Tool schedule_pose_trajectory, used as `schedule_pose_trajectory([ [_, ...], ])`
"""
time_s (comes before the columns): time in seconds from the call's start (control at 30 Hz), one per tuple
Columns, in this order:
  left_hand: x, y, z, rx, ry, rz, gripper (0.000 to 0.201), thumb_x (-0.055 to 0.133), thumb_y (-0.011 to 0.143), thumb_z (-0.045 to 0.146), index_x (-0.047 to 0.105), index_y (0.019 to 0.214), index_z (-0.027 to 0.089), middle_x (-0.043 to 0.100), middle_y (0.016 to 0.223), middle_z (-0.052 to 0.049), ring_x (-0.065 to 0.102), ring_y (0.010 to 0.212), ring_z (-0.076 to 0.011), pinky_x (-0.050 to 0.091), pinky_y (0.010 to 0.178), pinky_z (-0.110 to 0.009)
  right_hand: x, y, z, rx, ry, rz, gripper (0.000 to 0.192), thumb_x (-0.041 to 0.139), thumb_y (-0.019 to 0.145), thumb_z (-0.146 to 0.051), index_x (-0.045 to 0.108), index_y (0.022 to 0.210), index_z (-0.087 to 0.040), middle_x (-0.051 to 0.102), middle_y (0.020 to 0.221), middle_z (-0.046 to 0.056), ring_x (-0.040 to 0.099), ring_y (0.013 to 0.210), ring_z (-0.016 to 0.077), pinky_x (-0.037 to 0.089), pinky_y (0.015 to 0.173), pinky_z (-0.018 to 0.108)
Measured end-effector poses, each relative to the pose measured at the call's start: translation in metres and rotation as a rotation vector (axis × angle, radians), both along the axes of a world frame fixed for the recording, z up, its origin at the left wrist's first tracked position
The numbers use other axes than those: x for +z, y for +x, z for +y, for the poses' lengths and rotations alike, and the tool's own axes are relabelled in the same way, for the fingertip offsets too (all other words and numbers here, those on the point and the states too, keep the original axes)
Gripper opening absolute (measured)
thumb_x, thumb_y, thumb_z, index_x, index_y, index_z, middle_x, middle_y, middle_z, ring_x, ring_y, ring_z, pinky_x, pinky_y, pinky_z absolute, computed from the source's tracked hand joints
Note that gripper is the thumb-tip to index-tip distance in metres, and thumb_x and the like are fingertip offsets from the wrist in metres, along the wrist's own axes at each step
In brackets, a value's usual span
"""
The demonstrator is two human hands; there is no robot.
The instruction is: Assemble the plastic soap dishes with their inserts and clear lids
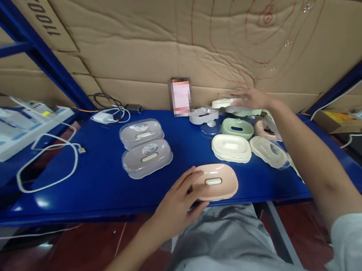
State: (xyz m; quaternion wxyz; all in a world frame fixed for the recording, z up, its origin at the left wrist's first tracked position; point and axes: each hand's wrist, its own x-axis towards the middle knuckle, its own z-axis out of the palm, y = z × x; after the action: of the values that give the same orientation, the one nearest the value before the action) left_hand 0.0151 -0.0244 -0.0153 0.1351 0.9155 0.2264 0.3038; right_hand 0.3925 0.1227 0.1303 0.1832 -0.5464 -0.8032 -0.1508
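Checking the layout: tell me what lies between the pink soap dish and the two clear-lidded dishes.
Head view: only bare blue tabletop between the pink soap dish and the clear-lidded dishes.

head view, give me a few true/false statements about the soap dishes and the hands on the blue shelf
1. The left hand rests on a pink soap dish near the front edge of the blue shelf. True.
2. The right hand holds the pink dish too. False: it reaches over the pile of dishes at the back right.
3. Two clear lidded dishes sit side by side left of the pink one. True.
4. The white cable lies coiled on top of the pile. False: it loops on the shelf's left part, away from the dishes.
5. The wall behind is bare metal. False: it is cardboard.
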Motion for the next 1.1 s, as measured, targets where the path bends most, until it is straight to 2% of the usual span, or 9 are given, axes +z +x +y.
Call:
schedule_pose_trajectory([
  [0.13, 0.002, 0.001, -0.001, 0.001, -0.009, -0.024, 0.04, 0.07, 0.104, 0.023, 0.063, 0.144, 0.024, 0.062, 0.155, -0.014, 0.049, 0.158, -0.0342, 0.054, 0.124, -0.057, -0.002, -0.002, -0.01, -0.008, 0.084, 0.084, 0.054, 0.063, 0.105, -0.052, 0.065, 0.152, -0.026, 0.068, 0.149, 0.017, 0.06, 0.145, 0.0379, 0.045, 0.123, 0.063],
  [0.2, 0.003, 0.002, -0.002, 0.019, -0.03, -0.041, 0.046, 0.072, 0.104, 0.024, 0.06, 0.148, 0.026, 0.061, 0.155, -0.015, 0.051, 0.156, -0.0345, 0.054, 0.124, -0.056, -0.011, -0.006, -0.031, -0.01, 0.138, 0.136, 0.048, 0.062, 0.107, -0.049, 0.069, 0.148, -0.026, 0.069, 0.148, 0.017, 0.063, 0.143, 0.0362, 0.048, 0.122, 0.061],
  [0.33, -0.001, 0.003, -0.003, 0.094, -0.109, -0.071, 0.076, 0.077, 0.101, 0.03, 0.039, 0.166, 0.029, 0.046, 0.168, -0.019, 0.053, 0.154, -0.0366, 0.057, 0.121, -0.055, -0.047, -0.039, -0.116, 0.043, 0.197, 0.227, 0.045, 0.068, 0.106, -0.038, 0.068, 0.151, -0.032, 0.069, 0.151, 0.011, 0.063, 0.144, 0.0345, 0.051, 0.123, 0.06],
  [0.43, -0.004, 0.004, -0.004, 0.11, -0.136, -0.11, 0.094, 0.08, 0.099, 0.032, 0.023, 0.173, 0.031, 0.034, 0.175, -0.023, 0.052, 0.155, -0.0393, 0.058, 0.118, -0.058, -0.084, -0.077, -0.184, 0.122, 0.159, 0.31, 0.065, 0.075, 0.101, -0.025, 0.056, 0.162, -0.041, 0.069, 0.152, 0.008, 0.066, 0.141, 0.0333, 0.056, 0.119, 0.057],
  [0.5, -0.005, 0.004, -0.004, 0.105, -0.146, -0.126, 0.098, 0.08, 0.099, 0.032, 0.017, 0.174, 0.032, 0.031, 0.176, -0.024, 0.052, 0.154, -0.0399, 0.06, 0.115, -0.06, -0.105, -0.098, -0.21, 0.169, 0.122, 0.365, 0.073, 0.076, 0.1, -0.023, 0.05, 0.165, -0.043, 0.07, 0.15, 0.008, 0.068, 0.139, 0.033, 0.06, 0.115, 0.056],
  [0.67, -0.003, 0.003, -0.003, 0.091, -0.124, -0.106, 0.089, 0.078, 0.101, 0.033, 0.025, 0.172, 0.034, 0.031, 0.176, -0.021, 0.048, 0.157, -0.0392, 0.058, 0.118, -0.06, -0.132, -0.111, -0.217, 0.239, 0.046, 0.368, 0.074, 0.073, 0.103, -0.025, 0.044, 0.169, -0.041, 0.07, 0.151, 0.009, 0.066, 0.142, 0.0333, 0.06, 0.114, 0.058],
  [0.8, 0.0, 0.002, -0.003, 0.082, -0.112, -0.061, 0.074, 0.075, 0.103, 0.033, 0.037, 0.167, 0.033, 0.038, 0.173, -0.017, 0.045, 0.16, -0.0371, 0.051, 0.125, -0.06, -0.134, -0.106, -0.214, 0.278, 0.036, 0.265, 0.077, 0.076, 0.102, -0.033, 0.042, 0.17, -0.035, 0.068, 0.153, 0.012, 0.062, 0.146, 0.0346, 0.056, 0.117, 0.058],
  [0.97, -0.001, 0.001, -0.003, 0.067, -0.127, -0.064, 0.072, 0.074, 0.103, 0.032, 0.039, 0.165, 0.029, 0.035, 0.175, -0.017, 0.046, 0.159, -0.0359, 0.054, 0.124, -0.056, -0.135, -0.111, -0.22, 0.252, 0.1, 0.209, 0.071, 0.077, 0.1, -0.025, 0.05, 0.166, -0.029, 0.071, 0.149, 0.014, 0.065, 0.142, 0.0328, 0.055, 0.117, 0.054],
  [1.1, -0.004, 0.001, -0.002, 0.07, -0.096, -0.06, 0.072, 0.074, 0.103, 0.033, 0.039, 0.166, 0.027, 0.037, 0.174, -0.018, 0.045, 0.16, -0.0353, 0.051, 0.126, -0.055, -0.139, -0.117, -0.222, 0.217, 0.19, 0.211, 0.067, 0.081, 0.098, -0.023, 0.056, 0.16, -0.027, 0.076, 0.139, 0.013, 0.07, 0.133, 0.0308, 0.057, 0.107, 0.048],
])
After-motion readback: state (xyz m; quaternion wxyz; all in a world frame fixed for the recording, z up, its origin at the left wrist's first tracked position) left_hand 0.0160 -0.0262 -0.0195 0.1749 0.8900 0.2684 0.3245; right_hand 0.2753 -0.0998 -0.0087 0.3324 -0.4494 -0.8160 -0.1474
